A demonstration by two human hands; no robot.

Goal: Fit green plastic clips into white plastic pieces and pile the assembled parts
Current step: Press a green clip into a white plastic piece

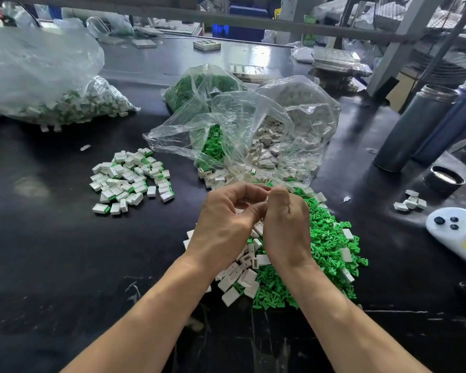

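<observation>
1. A small white piece [266,199] sat between the two hands, only a sliver of it showing at the fingertips, above the loose parts on the counter [51,251].
2. The left hand [223,222] had its fingers curled over and its thumb drawn in toward that piece; the grip looked like a pinch, though the contact itself was hidden.
3. The right hand [287,224] met it knuckle to knuckle, fingers curled inward; what its grip held could not be told, as the fingertips faced away from the camera.
4. Directly beneath the grip lay a heap of loose white pieces [242,275], some touching the wrists.
5. Just right of the grip, and spreading nearer the person, lay a heap of green clips [326,251], with a few white pieces scattered on top.
6. Left of the grip, well apart, sat the pile of assembled parts [131,179], white with green edges showing.
7. Beyond the grip stood an open clear bag [240,125] spilling green clips and white pieces toward the hands, with a second bag of green clips [199,87] behind it.
8. Far left of the grip lay a large bag of finished parts [51,84].
9. Right of the grip, well apart, stood two dark flasks [414,127], a black lid [443,179], a few white pieces [410,203] and a white gadget with dark buttons [455,227].
</observation>
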